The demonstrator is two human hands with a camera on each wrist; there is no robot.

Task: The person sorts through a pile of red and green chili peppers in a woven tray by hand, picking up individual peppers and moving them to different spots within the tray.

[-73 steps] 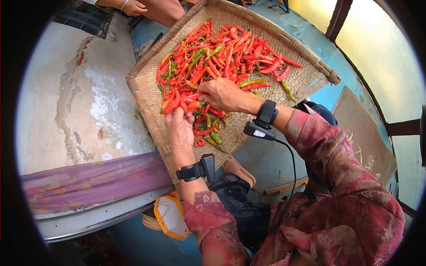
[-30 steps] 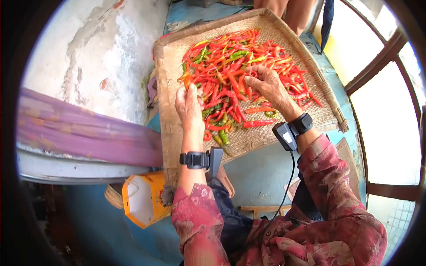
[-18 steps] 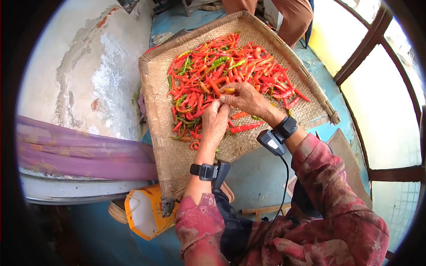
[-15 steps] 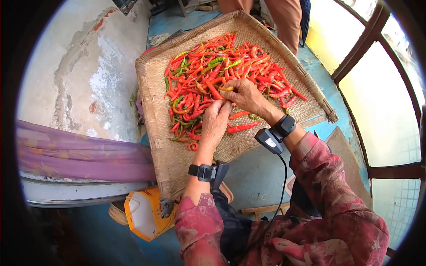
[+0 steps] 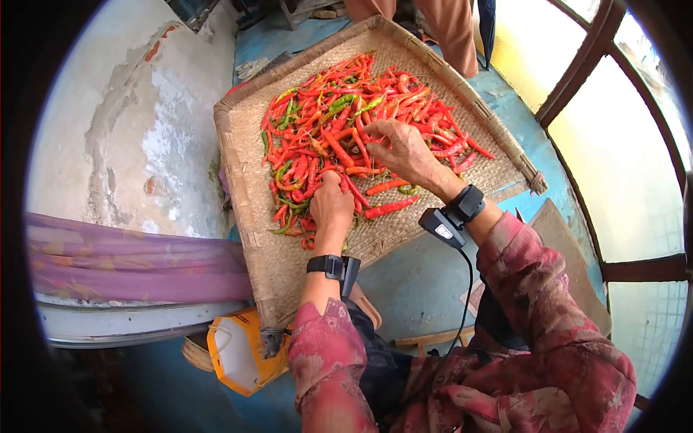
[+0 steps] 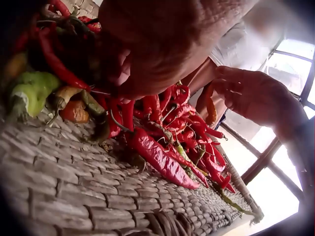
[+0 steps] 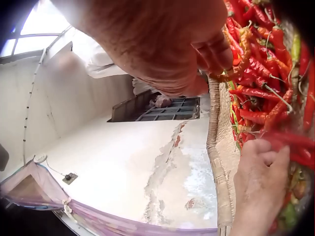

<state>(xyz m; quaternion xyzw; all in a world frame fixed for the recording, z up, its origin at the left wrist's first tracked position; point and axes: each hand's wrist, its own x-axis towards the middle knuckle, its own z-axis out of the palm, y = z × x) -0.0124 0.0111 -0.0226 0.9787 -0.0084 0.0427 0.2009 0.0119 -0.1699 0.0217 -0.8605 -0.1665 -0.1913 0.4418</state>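
Red chili peppers [image 5: 307, 137], with a few green and orange ones among them, lie heaped on a woven tray [image 5: 289, 278]. My left hand [image 5: 332, 209] is low at the near side of the heap, its fingers curled and pinching a red chili pepper [image 7: 290, 147]. Right of it and a little higher, my right hand [image 5: 408, 155] holds a wrinkled orange chili pepper [image 7: 241, 61] at its fingertips. That orange pepper [image 6: 211, 105] hangs under the right hand in the left wrist view. My left fingertips are mostly hidden behind the hand in that view.
A raised rim [image 5: 447, 61] edges the tray. A worn wall [image 5: 159, 130] and purple cloth [image 5: 137, 256] stand on the left, framed windows [image 5: 621, 173] on the right. An orange-and-white box [image 5: 245, 353] sits below the near corner. Another person's legs [image 5: 447, 32] show beyond the tray.
My hands worked apart, came together over the heap around half a second ago, and are apart again now. The left has gone down and left. The head view has also shifted.
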